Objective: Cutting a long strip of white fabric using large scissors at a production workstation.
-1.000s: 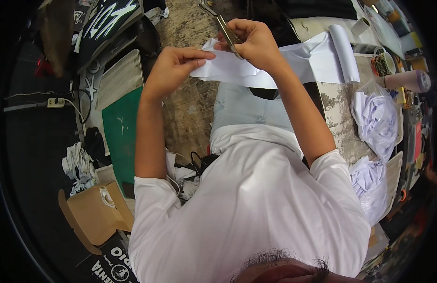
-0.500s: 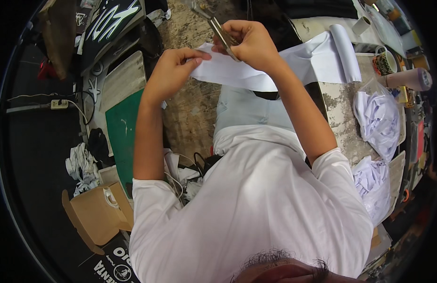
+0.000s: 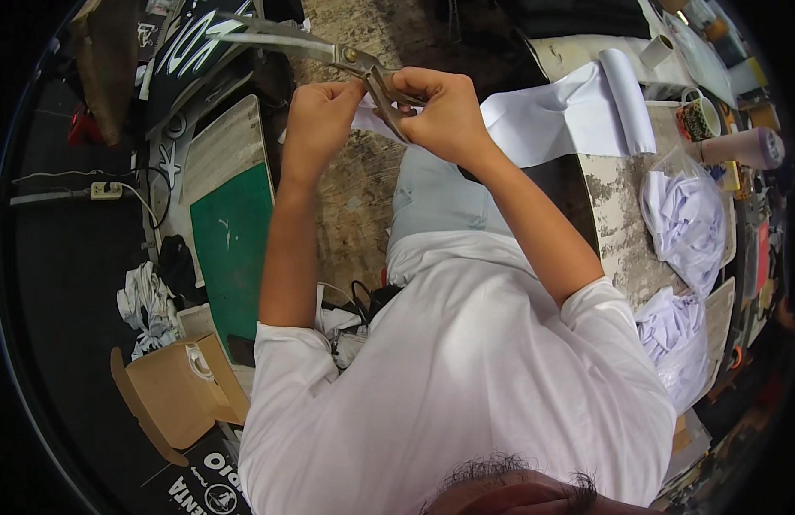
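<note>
Metal scissors (image 3: 350, 55) are in my right hand (image 3: 446, 116), whose fingers wrap round the handles. Their long blades point left, slightly apart, above and beyond my left hand (image 3: 320, 124). The left fingers are closed in a pinch beside the handles, at the end of a white sheet (image 3: 535, 120) that looks like cloth. Only a small part of this sheet shows between my hands. To the right it passes behind my right hand and wrist and runs to a white roll (image 3: 627, 101) on the right-hand table.
Plastic bags of white scraps (image 3: 685, 206) lie on the worn right table (image 3: 607, 197), near a patterned mug (image 3: 699, 116) and a pinkish cylinder (image 3: 745, 148). To the left are a green mat (image 3: 234, 232), an opened cardboard box (image 3: 178, 386) and a power strip (image 3: 107, 190).
The scissors have swung from pointing away to pointing left. My left fingers, stretched along the sheet's edge before, are now curled in. Less of the sheet shows between my hands.
</note>
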Demonstrator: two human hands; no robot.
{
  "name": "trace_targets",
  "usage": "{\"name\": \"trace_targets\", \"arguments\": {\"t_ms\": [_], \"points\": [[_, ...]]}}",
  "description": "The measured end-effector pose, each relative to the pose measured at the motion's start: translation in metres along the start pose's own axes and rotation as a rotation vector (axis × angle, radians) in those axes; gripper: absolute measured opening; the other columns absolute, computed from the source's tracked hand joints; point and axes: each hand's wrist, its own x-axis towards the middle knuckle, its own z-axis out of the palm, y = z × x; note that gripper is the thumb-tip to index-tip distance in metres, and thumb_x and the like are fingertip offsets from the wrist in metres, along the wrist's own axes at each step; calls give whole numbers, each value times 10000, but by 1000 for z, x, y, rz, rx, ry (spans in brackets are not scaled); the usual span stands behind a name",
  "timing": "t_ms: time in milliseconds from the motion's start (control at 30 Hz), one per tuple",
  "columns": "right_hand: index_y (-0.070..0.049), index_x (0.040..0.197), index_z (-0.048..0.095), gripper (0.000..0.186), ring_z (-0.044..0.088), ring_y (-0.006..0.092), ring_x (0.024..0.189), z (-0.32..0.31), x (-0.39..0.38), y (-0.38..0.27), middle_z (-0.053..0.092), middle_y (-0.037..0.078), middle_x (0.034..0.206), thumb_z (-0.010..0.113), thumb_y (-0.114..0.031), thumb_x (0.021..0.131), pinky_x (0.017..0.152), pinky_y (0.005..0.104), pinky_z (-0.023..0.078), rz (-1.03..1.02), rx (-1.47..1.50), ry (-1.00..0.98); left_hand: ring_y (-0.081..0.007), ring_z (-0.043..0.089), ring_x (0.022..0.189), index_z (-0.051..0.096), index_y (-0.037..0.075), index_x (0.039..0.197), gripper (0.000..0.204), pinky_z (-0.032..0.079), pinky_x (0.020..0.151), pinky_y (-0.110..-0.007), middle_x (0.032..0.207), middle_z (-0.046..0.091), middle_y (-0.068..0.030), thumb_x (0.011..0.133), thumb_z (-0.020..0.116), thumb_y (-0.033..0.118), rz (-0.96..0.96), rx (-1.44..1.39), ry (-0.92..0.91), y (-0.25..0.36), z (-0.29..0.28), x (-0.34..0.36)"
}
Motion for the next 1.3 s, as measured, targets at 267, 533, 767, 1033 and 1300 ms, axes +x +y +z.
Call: {"name": "trace_targets", "arguments": {"t_ms": [267,533,767,1033,1300], "points": [[-30,952,737,210,666,104,736,2,-4,-2,732,75,826,764,-64,746,677,261,519,70,183,-80,-42,489,578,726,-57,834,194,388,523,-250,617,596,0,835,729,137,116,77,170,3,6,-6],[-13,903,621,134,685,107,932,-63,18,26,720,109,1087,724,35,832,776,232,546,243,148,-164,-82,580,814,723,-60,913,139,451,689,-220,888,634,-38,776,743,-63,328,-40,6,14,-34,-30],[-67,967,624,296,552,23,698,-32,8,49,726,44,1010,836,-157,782,613,194,410,277,417,-461,-112,591,881,709,-84,960,206,491,776,-234,982,619,-59,768,685,-153,420,-34,-147,37,-53,-41],[-106,760,483,398,365,20,598,-17,4,61,410,-95,662,880,-123,730,551,221,293,221,112,-535,-92,593,916,695,-92,1022,221,475,806,-233,1097,628,-67,818,730,-15,120,-151,94,20,-55,-38],[-130,688,478,461,309,45,554,-47,6,58,389,-94,577,891,-332,720,509,254,234,377,219,-484,-195,545,1217,575,-115,1255,512,376,1089,-322,1292,552,-138,756,488,-189,413,-346,-137,-2,-56,-37]]}}
